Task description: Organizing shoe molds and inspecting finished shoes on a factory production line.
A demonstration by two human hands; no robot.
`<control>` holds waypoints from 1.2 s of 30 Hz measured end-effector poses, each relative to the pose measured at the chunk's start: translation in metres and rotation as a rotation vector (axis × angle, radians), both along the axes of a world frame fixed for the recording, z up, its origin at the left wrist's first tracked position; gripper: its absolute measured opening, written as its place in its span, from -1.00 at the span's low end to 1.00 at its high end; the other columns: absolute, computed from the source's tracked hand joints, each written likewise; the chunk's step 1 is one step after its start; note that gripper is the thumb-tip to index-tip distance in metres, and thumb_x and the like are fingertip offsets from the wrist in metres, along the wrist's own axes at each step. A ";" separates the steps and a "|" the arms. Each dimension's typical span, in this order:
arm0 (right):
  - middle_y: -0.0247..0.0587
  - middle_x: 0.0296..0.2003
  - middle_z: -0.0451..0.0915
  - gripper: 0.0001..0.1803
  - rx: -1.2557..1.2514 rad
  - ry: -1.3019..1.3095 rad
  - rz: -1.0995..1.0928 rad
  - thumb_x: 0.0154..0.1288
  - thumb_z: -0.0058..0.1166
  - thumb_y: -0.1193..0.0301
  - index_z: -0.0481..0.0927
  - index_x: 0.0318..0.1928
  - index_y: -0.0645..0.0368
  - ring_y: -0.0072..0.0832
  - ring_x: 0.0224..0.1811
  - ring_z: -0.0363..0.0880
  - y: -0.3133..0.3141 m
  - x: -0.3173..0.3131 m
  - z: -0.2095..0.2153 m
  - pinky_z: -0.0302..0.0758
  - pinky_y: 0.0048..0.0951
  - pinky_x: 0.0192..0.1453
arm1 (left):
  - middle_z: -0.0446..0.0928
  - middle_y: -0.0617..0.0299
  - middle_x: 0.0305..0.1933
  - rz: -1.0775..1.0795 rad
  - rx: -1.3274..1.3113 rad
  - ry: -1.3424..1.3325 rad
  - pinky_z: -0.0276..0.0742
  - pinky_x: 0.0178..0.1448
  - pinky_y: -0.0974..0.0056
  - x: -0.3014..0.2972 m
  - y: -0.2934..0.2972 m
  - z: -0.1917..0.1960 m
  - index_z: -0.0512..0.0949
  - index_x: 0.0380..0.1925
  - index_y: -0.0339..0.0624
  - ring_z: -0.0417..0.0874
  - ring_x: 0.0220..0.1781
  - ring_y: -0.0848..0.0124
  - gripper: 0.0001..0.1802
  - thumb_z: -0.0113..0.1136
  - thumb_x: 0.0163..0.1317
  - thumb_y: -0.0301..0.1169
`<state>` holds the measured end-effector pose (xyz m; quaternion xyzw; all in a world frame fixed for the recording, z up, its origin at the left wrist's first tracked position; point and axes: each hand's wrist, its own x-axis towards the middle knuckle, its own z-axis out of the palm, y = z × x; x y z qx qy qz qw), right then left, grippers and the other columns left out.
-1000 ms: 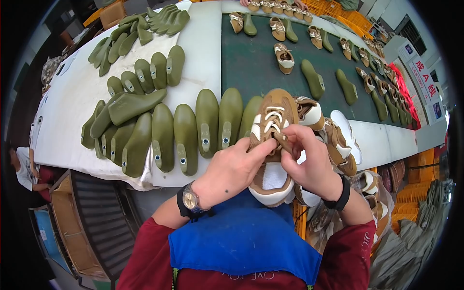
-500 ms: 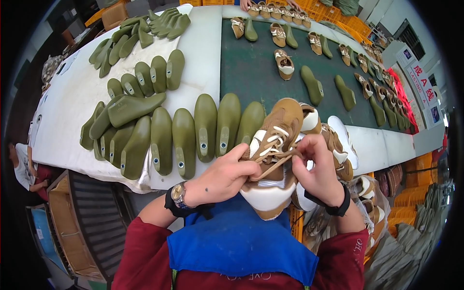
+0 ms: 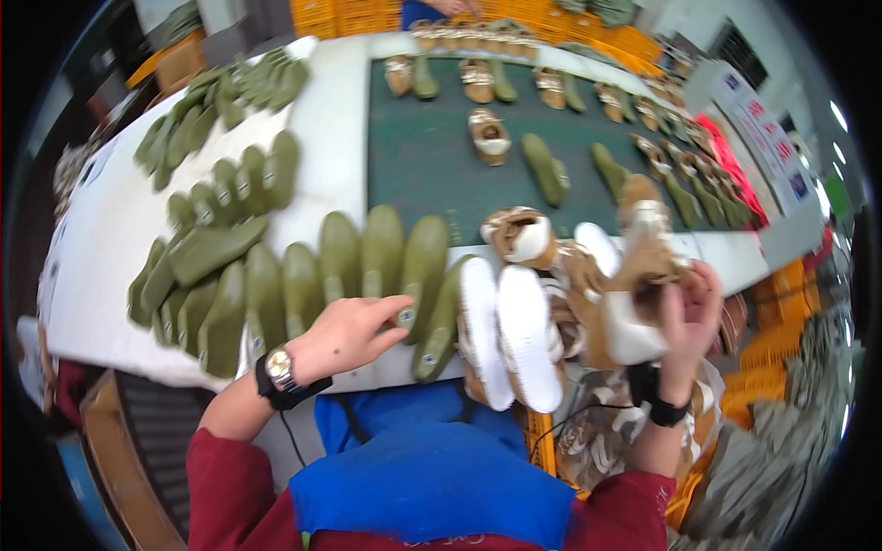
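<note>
At the right, my right hand grips a tan and white sneaker by its heel end, toe pointing away from me; motion blurs it a little. My left hand, wearing a wristwatch, is stretched over the near row of green shoe lasts. Its fingers and thumb are apart, with the fingertips at the lower end of one green last; whether they touch it I cannot tell. Between my hands, two sneakers lie with white soles facing up. Another tan sneaker rests behind them.
More green lasts crowd the white table on the left. Sneakers paired with lasts stand on the green mat. Bagged shoes and orange crates are at lower right. Another person's hands show at the far edge.
The sneaker has moved from between both hands to the right, in my right hand alone. My left hand has let go of its laces and moved left to the lasts. The view has shifted.
</note>
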<state>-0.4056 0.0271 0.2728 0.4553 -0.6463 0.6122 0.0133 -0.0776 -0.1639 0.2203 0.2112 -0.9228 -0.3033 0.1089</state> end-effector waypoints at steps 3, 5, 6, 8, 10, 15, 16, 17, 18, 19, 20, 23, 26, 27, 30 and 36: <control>-0.28 -0.30 0.47 -0.61 0.006 0.121 -0.038 0.07 0.12 0.71 0.33 -0.09 0.25 -0.66 -0.33 0.46 -0.004 0.010 -0.010 0.43 -0.63 -0.24 | 0.57 0.09 -0.34 -0.007 -0.142 0.304 0.51 -0.28 0.21 -0.042 0.003 0.030 0.54 -0.17 -0.23 0.60 -0.35 0.20 -0.73 0.21 0.06 -0.52; -0.27 -0.35 0.48 -0.63 -0.005 0.128 -0.020 0.05 0.12 0.72 0.32 -0.13 0.25 -0.64 -0.41 0.47 -0.010 0.016 -0.012 0.44 -0.64 -0.31 | 0.55 0.10 -0.33 -0.066 -0.231 0.416 0.50 -0.28 0.22 -0.068 0.010 0.049 0.55 -0.21 -0.23 0.58 -0.34 0.20 -0.74 0.23 0.02 -0.54; -0.28 -0.40 0.49 -0.62 -0.037 0.209 -0.015 0.03 0.13 0.72 0.31 -0.14 0.24 -0.64 -0.45 0.47 -0.013 0.020 -0.012 0.45 -0.63 -0.34 | 0.53 0.11 -0.32 -0.091 -0.314 0.504 0.49 -0.27 0.23 -0.083 0.015 0.057 0.56 -0.25 -0.22 0.56 -0.33 0.20 -0.74 0.24 -0.01 -0.56; -0.21 -0.38 0.52 -0.55 -0.050 0.356 0.028 -0.04 0.18 0.71 0.31 -0.13 0.23 -0.58 -0.48 0.49 -0.020 0.028 -0.013 0.46 -0.60 -0.39 | 0.48 0.15 -0.32 -0.169 -0.391 0.603 0.46 -0.28 0.24 -0.112 0.028 0.067 0.56 -0.26 -0.20 0.52 -0.32 0.22 -0.71 0.27 -0.08 -0.55; -0.12 -0.36 0.54 -0.50 -0.092 0.493 0.091 -0.09 0.22 0.70 0.29 -0.12 0.19 -0.48 -0.51 0.50 -0.025 0.033 -0.014 0.46 -0.56 -0.43 | 0.44 0.19 -0.34 -0.179 -0.431 0.601 0.39 -0.27 0.24 -0.135 0.042 0.073 0.56 -0.32 -0.18 0.47 -0.32 0.24 -0.72 0.31 -0.13 -0.50; -0.04 -0.34 0.55 -0.50 -0.133 0.498 0.167 -0.09 0.24 0.69 0.28 -0.15 0.18 -0.40 -0.47 0.56 -0.031 0.038 -0.018 0.51 -0.48 -0.44 | 0.40 0.22 -0.34 -0.089 -0.487 0.521 0.31 -0.16 0.20 -0.152 0.053 0.071 0.56 -0.39 -0.18 0.42 -0.28 0.26 -0.75 0.32 -0.17 -0.45; -0.03 -0.34 0.55 -0.51 -0.154 0.507 0.170 -0.08 0.24 0.68 0.28 -0.15 0.18 -0.38 -0.45 0.57 -0.033 0.038 -0.019 0.52 -0.48 -0.43 | 0.39 0.22 -0.33 -0.086 -0.504 0.571 0.30 -0.15 0.19 -0.154 0.051 0.070 0.55 -0.42 -0.18 0.42 -0.26 0.25 -0.77 0.30 -0.17 -0.45; -0.03 -0.34 0.55 -0.51 -0.162 0.519 0.179 -0.08 0.24 0.68 0.28 -0.15 0.18 -0.38 -0.45 0.57 -0.034 0.039 -0.021 0.52 -0.48 -0.43 | 0.39 0.23 -0.33 -0.079 -0.520 0.622 0.29 -0.13 0.17 -0.154 0.050 0.068 0.54 -0.46 -0.18 0.41 -0.24 0.25 -0.80 0.28 -0.17 -0.46; -0.04 -0.34 0.55 -0.53 -0.170 0.518 0.186 -0.06 0.22 0.69 0.27 -0.16 0.19 -0.40 -0.46 0.56 -0.034 0.039 -0.022 0.51 -0.49 -0.42 | 0.39 0.23 -0.33 -0.077 -0.520 0.617 0.29 -0.13 0.17 -0.153 0.048 0.066 0.54 -0.46 -0.18 0.41 -0.24 0.25 -0.80 0.28 -0.17 -0.46; -0.05 -0.34 0.54 -0.55 -0.179 0.519 0.190 -0.04 0.19 0.69 0.27 -0.17 0.20 -0.43 -0.46 0.55 -0.034 0.039 -0.024 0.51 -0.51 -0.42 | 0.39 0.22 -0.32 -0.142 -0.493 0.641 0.29 -0.12 0.18 -0.152 0.047 0.065 0.53 -0.48 -0.19 0.41 -0.24 0.24 -0.83 0.27 -0.16 -0.47; -0.05 -0.34 0.54 -0.55 -0.179 0.516 0.188 -0.04 0.19 0.69 0.27 -0.17 0.20 -0.43 -0.46 0.55 -0.034 0.037 -0.024 0.51 -0.51 -0.42 | 0.39 0.21 -0.31 -0.209 -0.465 0.665 0.29 -0.12 0.18 -0.150 0.045 0.064 0.51 -0.51 -0.20 0.41 -0.24 0.24 -0.85 0.25 -0.15 -0.49; -0.11 -0.32 0.53 -0.60 -0.128 0.234 0.148 -0.01 0.10 0.72 0.25 -0.17 0.23 -0.56 -0.47 0.48 -0.036 0.031 -0.026 0.47 -0.56 -0.39 | 0.40 0.19 -0.28 -0.487 -0.336 0.614 0.32 -0.07 0.17 -0.135 0.042 0.064 0.48 -0.54 -0.21 0.42 -0.19 0.21 -0.88 0.23 -0.14 -0.51; -0.11 -0.30 0.53 -0.60 -0.123 0.242 0.156 -0.01 0.09 0.73 0.27 -0.17 0.22 -0.56 -0.47 0.48 -0.038 0.027 -0.026 0.47 -0.56 -0.39 | 0.41 0.14 -0.25 -0.517 -0.238 0.592 0.35 0.02 0.10 -0.124 0.033 0.064 0.51 -0.49 -0.23 0.43 -0.09 0.15 -0.87 0.25 -0.08 -0.51; -0.12 -0.31 0.52 -0.61 -0.103 0.297 0.211 -0.01 0.08 0.73 0.28 -0.17 0.23 -0.56 -0.47 0.48 -0.037 0.027 -0.026 0.46 -0.57 -0.38 | 0.41 0.13 -0.24 -0.475 -0.182 0.592 0.36 0.05 0.08 -0.120 0.029 0.063 0.51 -0.46 -0.23 0.43 -0.06 0.13 -0.87 0.26 -0.05 -0.51; -0.15 -0.30 0.51 -0.62 -0.078 0.344 0.195 0.00 0.08 0.73 0.32 -0.16 0.25 -0.57 -0.46 0.47 -0.035 0.022 -0.026 0.46 -0.59 -0.36 | 0.31 -0.02 0.04 -0.311 -0.198 0.568 0.31 0.18 0.07 -0.109 0.011 0.055 0.41 0.04 -0.19 0.38 0.09 0.02 -0.49 0.28 0.04 -0.40; -0.24 -0.28 0.46 -0.64 -0.041 0.170 -0.046 0.06 0.08 0.72 0.34 -0.11 0.28 -0.61 -0.34 0.47 -0.006 -0.007 -0.027 0.44 -0.63 -0.22 | 0.55 0.00 -0.29 -0.191 -0.379 -0.350 0.51 -0.28 0.14 -0.058 -0.010 0.004 0.29 0.15 -0.14 0.61 -0.28 0.12 -0.38 0.20 0.12 -0.18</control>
